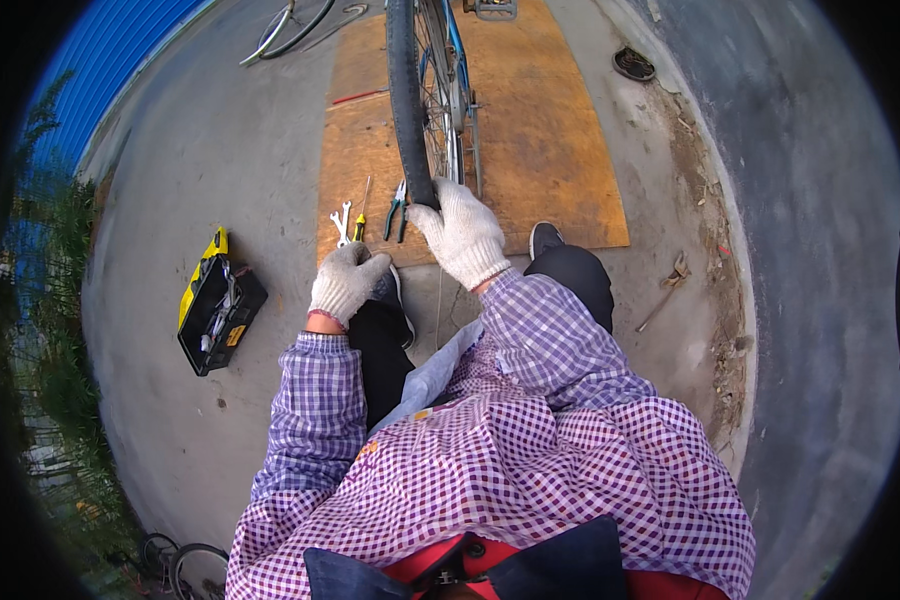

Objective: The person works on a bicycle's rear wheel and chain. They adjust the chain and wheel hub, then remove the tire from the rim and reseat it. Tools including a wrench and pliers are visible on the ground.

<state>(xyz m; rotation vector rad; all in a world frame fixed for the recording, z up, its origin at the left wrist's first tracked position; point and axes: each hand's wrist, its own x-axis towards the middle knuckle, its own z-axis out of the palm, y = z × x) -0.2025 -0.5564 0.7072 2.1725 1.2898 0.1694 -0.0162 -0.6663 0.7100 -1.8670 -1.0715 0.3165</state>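
Observation:
A bicycle wheel with a black tyre (404,95) rises in front of me, part of a bicycle with a blue frame (458,48). My right hand (463,232), in a white knitted glove, grips the tyre at its near end. My left hand (346,284), gloved the same way, is over my left leg with its fingers curled; what they may hold is hidden. Just beyond it lie a pair of open-ended spanners (341,223), a screwdriver with a yellow handle (360,228) and dark-handled pliers (396,213).
Under the bicycle lies a wooden board (560,170). A black and yellow toolbox (218,310) stands open on the concrete at left. A red rod (360,96) lies on the board's far left. At right are a long-handled tool (664,292) and a dark round dish (633,64).

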